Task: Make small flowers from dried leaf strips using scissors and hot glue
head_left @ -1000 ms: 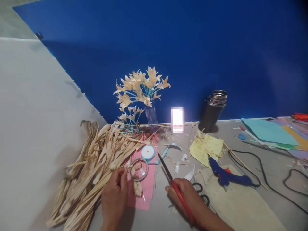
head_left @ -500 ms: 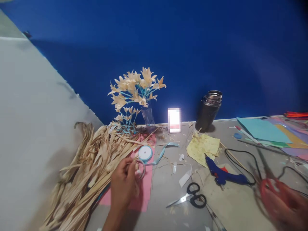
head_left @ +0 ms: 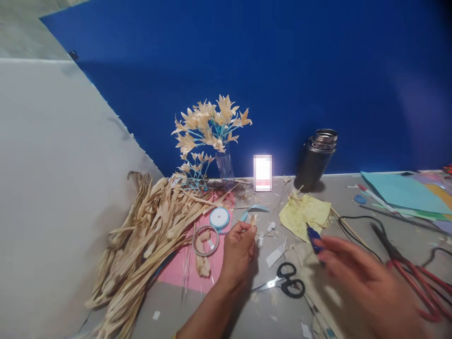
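Note:
My left hand (head_left: 239, 249) rests near the middle of the table, its fingertips pinched on a small pale husk piece (head_left: 253, 219), just right of the blue ribbon spool (head_left: 219, 218) and the clear tape ring (head_left: 205, 240). My right hand (head_left: 360, 278) is blurred, open with fingers spread, and hovers over the blue glue gun (head_left: 312, 235), hiding most of it. Red-handled scissors (head_left: 416, 278) lie on the table to the right of that hand. Small black scissors (head_left: 286, 283) lie between my hands.
A pile of dried husk strips (head_left: 148, 235) covers the left, partly over pink paper (head_left: 197, 270). At the back stand a vase of husk flowers (head_left: 212, 134), a bright screen (head_left: 262, 172) and a metal flask (head_left: 317, 157). Yellow paper (head_left: 305, 214), black cable (head_left: 356, 226) and coloured sheets (head_left: 402, 193) lie right.
My right hand carried the red scissors to the right, left them on the table and came back over the glue gun. My left hand left the tape ring and moved right, pinching a husk piece.

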{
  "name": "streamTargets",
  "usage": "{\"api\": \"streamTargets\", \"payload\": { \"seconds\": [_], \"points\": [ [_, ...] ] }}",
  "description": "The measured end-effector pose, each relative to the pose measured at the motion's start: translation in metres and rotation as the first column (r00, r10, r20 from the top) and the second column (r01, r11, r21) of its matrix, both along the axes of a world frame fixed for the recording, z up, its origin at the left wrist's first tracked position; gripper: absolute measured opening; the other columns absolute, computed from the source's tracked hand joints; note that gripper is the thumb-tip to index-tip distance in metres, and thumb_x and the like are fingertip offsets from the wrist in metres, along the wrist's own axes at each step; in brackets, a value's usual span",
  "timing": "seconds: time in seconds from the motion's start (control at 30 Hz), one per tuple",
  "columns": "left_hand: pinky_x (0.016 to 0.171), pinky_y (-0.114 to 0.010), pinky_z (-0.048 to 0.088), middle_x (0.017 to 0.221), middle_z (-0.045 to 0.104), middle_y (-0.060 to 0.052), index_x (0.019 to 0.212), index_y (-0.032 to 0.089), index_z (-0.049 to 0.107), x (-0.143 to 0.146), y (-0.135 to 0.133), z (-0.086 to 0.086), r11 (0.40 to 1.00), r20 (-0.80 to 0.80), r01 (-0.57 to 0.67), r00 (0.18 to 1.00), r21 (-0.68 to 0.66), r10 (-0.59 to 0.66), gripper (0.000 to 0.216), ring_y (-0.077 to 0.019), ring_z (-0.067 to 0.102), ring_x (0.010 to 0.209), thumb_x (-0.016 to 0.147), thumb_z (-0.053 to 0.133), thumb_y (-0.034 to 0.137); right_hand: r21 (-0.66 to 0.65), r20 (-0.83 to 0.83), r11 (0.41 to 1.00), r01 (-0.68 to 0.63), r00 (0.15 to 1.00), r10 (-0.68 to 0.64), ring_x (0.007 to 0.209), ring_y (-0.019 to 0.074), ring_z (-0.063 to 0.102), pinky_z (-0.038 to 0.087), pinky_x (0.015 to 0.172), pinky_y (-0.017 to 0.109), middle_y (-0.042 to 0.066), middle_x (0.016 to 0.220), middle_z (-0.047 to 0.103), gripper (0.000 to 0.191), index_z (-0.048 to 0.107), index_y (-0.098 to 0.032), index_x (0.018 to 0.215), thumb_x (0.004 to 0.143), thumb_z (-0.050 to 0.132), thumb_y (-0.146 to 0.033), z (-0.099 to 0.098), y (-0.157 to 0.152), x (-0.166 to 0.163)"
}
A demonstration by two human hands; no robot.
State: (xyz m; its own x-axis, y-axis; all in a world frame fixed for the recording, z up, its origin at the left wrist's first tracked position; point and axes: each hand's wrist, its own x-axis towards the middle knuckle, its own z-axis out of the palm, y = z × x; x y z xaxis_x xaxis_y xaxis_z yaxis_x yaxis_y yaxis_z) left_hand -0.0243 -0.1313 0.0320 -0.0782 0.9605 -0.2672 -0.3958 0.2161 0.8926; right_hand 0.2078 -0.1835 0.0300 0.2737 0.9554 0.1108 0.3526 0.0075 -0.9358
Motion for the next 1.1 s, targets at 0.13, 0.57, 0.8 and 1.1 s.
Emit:
{"api": "streamTargets", "payload": {
  "seconds": [0.13, 0.57, 0.8, 1.1],
  "points": [
    [0.042, -0.019, 0.021, 0.044, 0.042, 0.012, 0.076, 0.021, 0.053, 0.008, -0.002, -0.002, 0.997, -0.096, -0.074, 0.993, 0.03, 0.076, 0.047, -0.0051, 0.029, 0.039, 0.069, 0.085, 0.054, 0.158, -0.116, 0.953, -0.258, 0.954, 0.277, 0.084, 0.0217, 0.076, 0.064, 0.072, 0.028, 0.012, 0.115, 0.08, 0.037, 0.074, -0.022, 0.124, 0.091, 0.07, -0.039, 0.018, 0.016, -0.076],
    [0.062, -0.023, 0.048, 0.083, 0.067, -0.004, 0.091, 0.01, 0.074, -0.012, -0.012, 0.003, 0.981, 0.538, 0.139, 0.842, -0.132, -0.047, 0.032, -0.01, 0.06, 0.067, 0.07, 0.093, 0.026, 0.064, -0.157, 0.976, -0.21, 0.963, 0.217, 0.058, 0.0181, 0.07, 0.056, 0.055, 0.023, 0.001, 0.065, 0.074, 0.017, 0.076, -0.022, 0.08, 0.08, 0.079, -0.039, 0.036, 0.029, -0.069],
    [0.061, -0.024, 0.05, 0.088, 0.069, -0.005, 0.096, 0.011, 0.075, -0.011, -0.014, 0.001, 0.975, 0.591, 0.159, 0.806, -0.154, -0.038, 0.022, -0.0132, 0.065, 0.07, 0.082, 0.083, 0.026, -0.036, -0.052, 0.881, -0.472, 0.881, 0.47, 0.057, 0.0163, 0.062, 0.05, 0.056, 0.025, -0.001, 0.06, 0.066, 0.031, 0.074, -0.022, 0.075, 0.091, 0.06, -0.044, 0.027, 0.03, -0.09],
    [0.059, -0.025, 0.05, 0.084, 0.066, -0.003, 0.094, 0.011, 0.074, -0.009, -0.015, 0.0, 0.979, 0.575, 0.156, 0.817, -0.13, -0.054, 0.027, -0.0123, 0.063, 0.065, 0.079, 0.085, 0.029, -0.067, -0.031, 0.877, -0.476, 0.88, 0.475, 0.057, 0.0164, 0.058, 0.046, 0.06, 0.026, -0.001, 0.059, 0.065, 0.036, 0.068, -0.021, 0.067, 0.091, 0.056, -0.045, 0.029, 0.035, -0.096]
  ]
}}
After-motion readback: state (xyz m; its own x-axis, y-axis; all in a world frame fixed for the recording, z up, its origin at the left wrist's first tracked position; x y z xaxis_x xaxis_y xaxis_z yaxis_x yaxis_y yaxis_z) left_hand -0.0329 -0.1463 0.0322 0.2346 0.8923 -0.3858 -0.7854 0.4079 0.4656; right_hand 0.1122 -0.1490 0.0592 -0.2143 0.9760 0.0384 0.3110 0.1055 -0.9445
